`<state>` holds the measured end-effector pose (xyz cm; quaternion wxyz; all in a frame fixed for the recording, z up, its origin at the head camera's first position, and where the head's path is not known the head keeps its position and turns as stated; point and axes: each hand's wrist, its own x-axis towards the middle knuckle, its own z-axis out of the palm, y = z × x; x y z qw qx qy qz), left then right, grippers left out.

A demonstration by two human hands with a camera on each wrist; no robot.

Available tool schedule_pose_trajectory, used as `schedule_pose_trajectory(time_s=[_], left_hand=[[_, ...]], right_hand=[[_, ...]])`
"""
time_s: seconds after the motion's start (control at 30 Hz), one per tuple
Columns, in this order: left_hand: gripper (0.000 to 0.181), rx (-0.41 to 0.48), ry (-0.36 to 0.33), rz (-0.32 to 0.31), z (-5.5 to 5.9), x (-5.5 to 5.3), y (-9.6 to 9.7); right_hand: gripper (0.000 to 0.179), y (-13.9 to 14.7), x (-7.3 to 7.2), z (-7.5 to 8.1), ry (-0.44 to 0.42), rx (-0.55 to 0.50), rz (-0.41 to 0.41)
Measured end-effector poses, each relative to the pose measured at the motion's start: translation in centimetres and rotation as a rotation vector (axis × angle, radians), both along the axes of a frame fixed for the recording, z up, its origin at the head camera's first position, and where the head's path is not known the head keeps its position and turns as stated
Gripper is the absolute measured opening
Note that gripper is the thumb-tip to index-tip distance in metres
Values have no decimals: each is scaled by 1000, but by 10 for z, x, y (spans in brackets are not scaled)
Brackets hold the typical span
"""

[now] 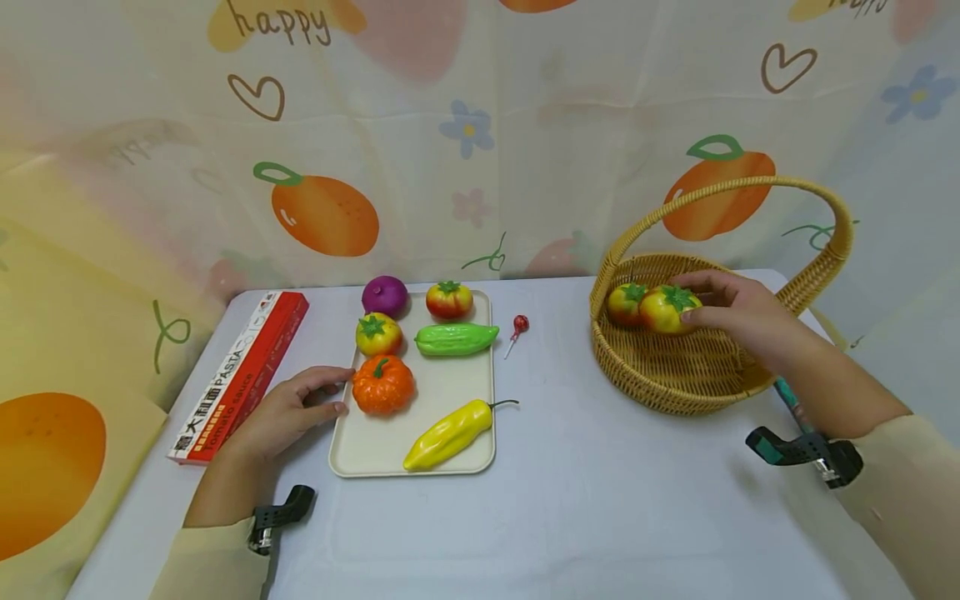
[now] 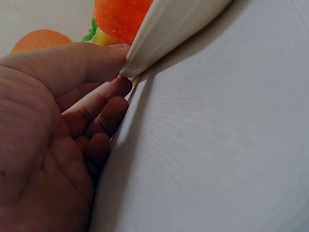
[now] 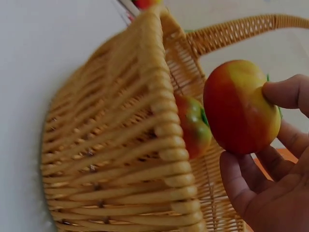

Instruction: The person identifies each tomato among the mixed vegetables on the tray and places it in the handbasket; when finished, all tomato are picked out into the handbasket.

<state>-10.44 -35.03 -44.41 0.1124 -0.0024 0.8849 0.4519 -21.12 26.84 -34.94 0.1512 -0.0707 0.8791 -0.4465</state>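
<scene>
In my right hand (image 1: 738,312) I hold a red-and-yellow tomato (image 1: 669,310) over the wicker basket (image 1: 637,379). The right wrist view shows thumb and fingers around this tomato (image 3: 241,106), at the height of the basket's rim. Another tomato (image 1: 626,304) lies inside the basket, at its left. My left hand (image 1: 288,408) is at the left edge of the cream tray (image 1: 450,383). In the left wrist view the thumb lies over the tray's rim (image 2: 164,38) and fingers sit under it, pinching it. Just inside that edge sits an orange pumpkin (image 1: 383,385).
The tray also bears a purple onion (image 1: 385,297), two tomatoes (image 1: 449,300), a green bumpy vegetable (image 1: 456,340) and a yellow pepper (image 1: 448,435). A red lollipop (image 1: 520,325) lies right of the tray. On the left lies a red pasta box (image 1: 243,375). The basket handle (image 1: 720,185) arches high.
</scene>
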Motion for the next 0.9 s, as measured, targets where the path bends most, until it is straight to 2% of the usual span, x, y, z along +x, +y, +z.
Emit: schedule_pose_trajectory(time_s=[0.17,0.67,0.9], left_hand=[[53,-11,-4,6,0,1,1],[52,0,14,-11,0,-1,0],[54,2,3,-10,0,0,-1]], right_hand=[[63,2,-9,2,29,41,-33],[64,6,-21,0,61,0,-176],[64,7,-29,-1,73,51,-209]])
